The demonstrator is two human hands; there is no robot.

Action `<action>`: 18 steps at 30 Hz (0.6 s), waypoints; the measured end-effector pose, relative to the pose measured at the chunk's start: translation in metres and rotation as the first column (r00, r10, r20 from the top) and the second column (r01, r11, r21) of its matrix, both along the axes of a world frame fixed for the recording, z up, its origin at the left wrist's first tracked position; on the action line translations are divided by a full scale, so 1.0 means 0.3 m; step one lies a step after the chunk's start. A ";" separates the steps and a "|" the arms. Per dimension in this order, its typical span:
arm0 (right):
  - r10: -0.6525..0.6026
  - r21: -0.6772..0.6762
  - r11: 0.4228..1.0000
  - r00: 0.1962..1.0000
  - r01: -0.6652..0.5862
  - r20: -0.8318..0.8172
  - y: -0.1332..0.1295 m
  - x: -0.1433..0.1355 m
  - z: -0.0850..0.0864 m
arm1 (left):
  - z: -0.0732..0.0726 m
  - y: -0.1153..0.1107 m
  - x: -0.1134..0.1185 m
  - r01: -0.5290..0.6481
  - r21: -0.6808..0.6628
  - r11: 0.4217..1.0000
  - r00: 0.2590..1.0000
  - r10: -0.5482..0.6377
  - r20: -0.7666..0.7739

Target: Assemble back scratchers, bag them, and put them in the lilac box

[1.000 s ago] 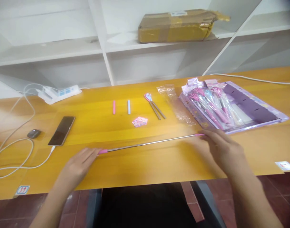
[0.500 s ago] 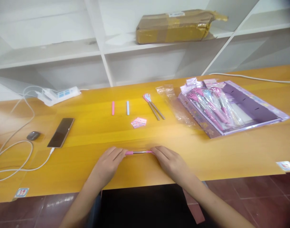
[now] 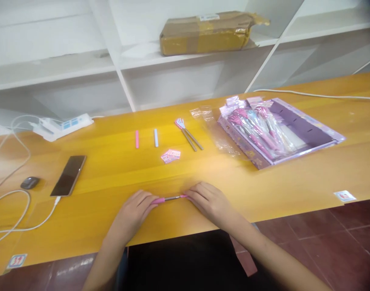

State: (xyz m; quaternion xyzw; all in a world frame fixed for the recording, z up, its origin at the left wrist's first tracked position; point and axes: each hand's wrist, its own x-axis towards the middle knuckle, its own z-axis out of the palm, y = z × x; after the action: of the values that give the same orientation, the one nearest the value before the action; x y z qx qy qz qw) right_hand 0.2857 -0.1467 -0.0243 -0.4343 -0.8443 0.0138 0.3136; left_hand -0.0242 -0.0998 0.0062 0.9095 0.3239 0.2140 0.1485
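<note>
Near the table's front edge, a pink-handled tool with a metal shaft point(image 3: 172, 198) spans the gap between my hands. My left hand point(image 3: 135, 212) is closed round its pink handle, and my right hand point(image 3: 207, 202) pinches its pink far end, which the fingers mostly hide. Beyond them lie several small pink cards point(image 3: 170, 156). Farther back are a pink tube point(image 3: 137, 139), a blue tube point(image 3: 156, 138) and two metal rods with claw-like heads point(image 3: 189, 134), one pink and one blue.
A purple tray point(image 3: 306, 157) at the right holds several wrapped pink tools point(image 3: 260, 131), with clear wrappers point(image 3: 224, 141) beside it. At the left are a phone point(image 3: 68, 176), a black mouse-like object point(image 3: 30, 182), cables and a power strip point(image 3: 63, 126). A taped carton point(image 3: 206, 36) sits on the shelf.
The camera view has shifted, moving the table items leftward in the picture. The held tool now tilts slightly, its left end lower, and more of its pink handle shows.
</note>
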 end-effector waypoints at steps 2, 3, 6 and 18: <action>0.006 0.001 1.000 1.000 -0.006 -0.009 -0.001 0.001 0.002 | -0.001 -0.003 -0.001 0.009 0.001 1.000 1.000 -0.009 -0.010; 0.010 0.003 1.000 1.000 -0.010 -0.010 -0.002 0.001 0.003 | -0.002 -0.004 -0.002 0.010 0.004 1.000 1.000 -0.010 -0.019; 0.018 0.022 1.000 1.000 -0.018 0.007 -0.003 -0.001 0.012 | -0.009 -0.010 -0.004 0.008 0.046 0.999 0.999 -0.007 -0.041; -0.286 0.255 0.937 0.944 0.240 0.164 -0.031 0.271 0.171 | 0.107 0.003 -0.181 -0.050 0.370 0.928 0.974 0.127 -0.186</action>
State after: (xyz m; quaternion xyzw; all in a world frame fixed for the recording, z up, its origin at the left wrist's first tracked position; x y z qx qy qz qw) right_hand 0.3669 -0.1561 0.0269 -0.5033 -0.8011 -0.1706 0.2753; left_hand -0.0786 -0.0988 0.0382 0.9229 0.3333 0.1811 -0.0663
